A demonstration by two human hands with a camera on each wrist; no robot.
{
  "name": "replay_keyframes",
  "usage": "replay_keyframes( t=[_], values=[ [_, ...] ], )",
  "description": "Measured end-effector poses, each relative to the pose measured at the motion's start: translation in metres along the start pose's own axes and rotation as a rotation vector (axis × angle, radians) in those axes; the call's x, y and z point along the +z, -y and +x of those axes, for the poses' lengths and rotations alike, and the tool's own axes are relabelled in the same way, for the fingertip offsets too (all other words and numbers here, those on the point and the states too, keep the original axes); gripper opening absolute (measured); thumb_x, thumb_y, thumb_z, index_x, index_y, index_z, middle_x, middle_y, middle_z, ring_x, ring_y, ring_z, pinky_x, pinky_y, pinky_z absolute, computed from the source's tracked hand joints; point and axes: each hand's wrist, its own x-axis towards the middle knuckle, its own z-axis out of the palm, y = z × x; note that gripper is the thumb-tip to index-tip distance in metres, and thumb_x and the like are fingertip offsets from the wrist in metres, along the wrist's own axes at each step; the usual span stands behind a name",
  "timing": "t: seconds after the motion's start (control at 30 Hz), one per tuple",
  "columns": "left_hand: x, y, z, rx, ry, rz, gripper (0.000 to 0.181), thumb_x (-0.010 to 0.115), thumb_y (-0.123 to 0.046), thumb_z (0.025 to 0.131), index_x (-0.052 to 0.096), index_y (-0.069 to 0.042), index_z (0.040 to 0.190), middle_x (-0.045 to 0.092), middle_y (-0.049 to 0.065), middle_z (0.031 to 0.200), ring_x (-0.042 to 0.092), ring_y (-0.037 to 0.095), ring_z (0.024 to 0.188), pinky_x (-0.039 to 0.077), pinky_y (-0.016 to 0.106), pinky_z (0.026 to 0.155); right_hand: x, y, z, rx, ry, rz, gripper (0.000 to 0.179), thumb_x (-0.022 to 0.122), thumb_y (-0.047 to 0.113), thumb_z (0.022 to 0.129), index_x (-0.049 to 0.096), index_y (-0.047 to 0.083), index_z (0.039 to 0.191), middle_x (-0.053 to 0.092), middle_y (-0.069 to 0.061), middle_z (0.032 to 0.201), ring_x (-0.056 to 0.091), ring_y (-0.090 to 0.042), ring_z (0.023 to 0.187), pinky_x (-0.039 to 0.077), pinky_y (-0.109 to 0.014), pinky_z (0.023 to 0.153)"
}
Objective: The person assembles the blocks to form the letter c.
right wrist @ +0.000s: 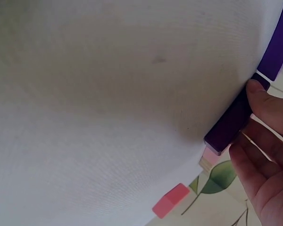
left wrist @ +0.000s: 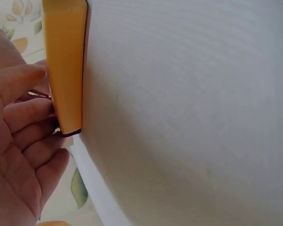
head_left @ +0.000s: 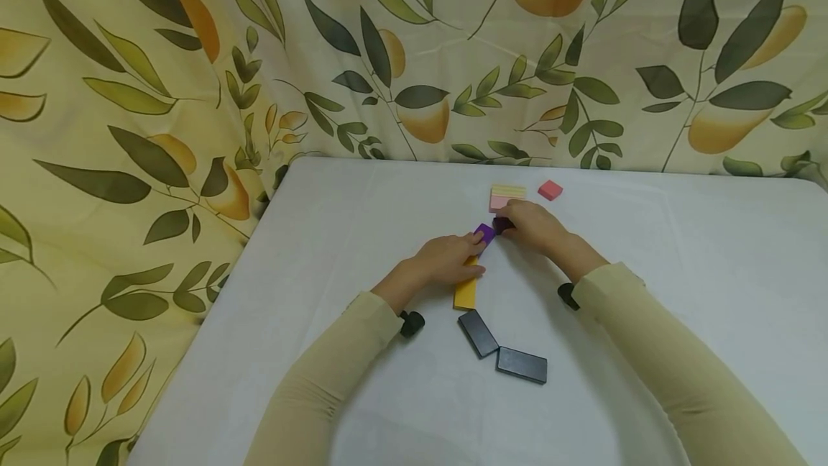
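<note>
My right hand [head_left: 532,225] pinches a dark purple block [right wrist: 231,117] between thumb and fingers, one end of it close to a brighter purple block [head_left: 484,233]. Fingers of my left hand [head_left: 443,259] touch that brighter block, while its thumb lies across a yellow block [head_left: 464,295]. From the left wrist view, the yellow block [left wrist: 66,61] is seen along its side, with the left fingers loosely bent beside its end. Two dark grey blocks [head_left: 479,334] continue the curved line toward me, the nearer one [head_left: 522,364] turned more sideways.
Beyond the right hand lie pink and pale yellow blocks [head_left: 507,193] side by side. A coral-red block [head_left: 550,190] sits to their right, near the far edge of the white table [head_left: 323,207]. A leaf-patterned curtain [head_left: 401,56] hangs behind and at the left.
</note>
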Motion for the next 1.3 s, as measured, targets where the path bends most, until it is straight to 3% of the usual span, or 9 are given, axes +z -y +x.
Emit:
replay_keyframes(
  t=[0.37,0.63,0.93,1.1,1.3],
  values=[
    [-0.001,0.002,0.000,0.011,-0.011,-0.001,0.054,0.050,-0.040,0.094,0.041,-0.012,0.139,0.030,0.003,0.146,0.034,0.019,0.130,0.031,0.030,0.102,-0.001,0.003,0.001,0.026,0.007,0.004,0.022,0.070,0.002,0.080,0.065,-0.006,0.100,0.060,-0.014,0.085,0.053,-0.026,0.076,0.047,-0.041,0.079],
    [0.002,0.003,0.000,0.011,-0.013,0.000,0.053,0.049,-0.040,0.094,0.041,-0.013,0.139,0.030,0.004,0.146,0.036,0.020,0.129,0.032,0.029,0.101,-0.002,0.001,-0.002,0.069,-0.001,0.097,0.044,0.072,0.003,0.078,0.058,-0.007,0.119,0.061,-0.022,0.110,0.054,-0.036,0.103,0.039,-0.048,0.093],
    [0.002,0.001,0.002,-0.002,-0.010,0.006,0.053,0.050,-0.041,0.093,0.042,-0.014,0.138,0.031,0.002,0.146,0.036,0.019,0.129,0.033,0.031,0.101,-0.009,-0.006,-0.005,0.070,-0.057,0.170,0.044,0.067,0.014,0.085,0.055,-0.009,0.119,0.057,-0.025,0.115,0.050,-0.038,0.110,0.038,-0.049,0.094],
    [0.003,0.002,0.003,0.008,-0.017,0.011,0.052,0.050,-0.041,0.093,0.043,-0.013,0.138,0.031,0.002,0.146,0.034,0.018,0.130,0.031,0.029,0.102,-0.004,-0.011,-0.003,0.056,-0.063,0.175,0.032,0.055,0.008,0.090,0.057,-0.008,0.117,0.061,-0.022,0.109,0.053,-0.034,0.101,0.038,-0.049,0.094],
    [0.002,0.002,0.003,-0.001,-0.015,0.006,0.052,0.050,-0.041,0.093,0.043,-0.013,0.138,0.031,0.002,0.146,0.033,0.017,0.130,0.030,0.029,0.102,-0.003,-0.017,-0.005,0.104,-0.033,0.144,0.027,0.046,0.009,0.094,0.060,-0.006,0.112,0.062,-0.020,0.102,0.055,-0.031,0.091,0.042,-0.048,0.086]
  ],
)
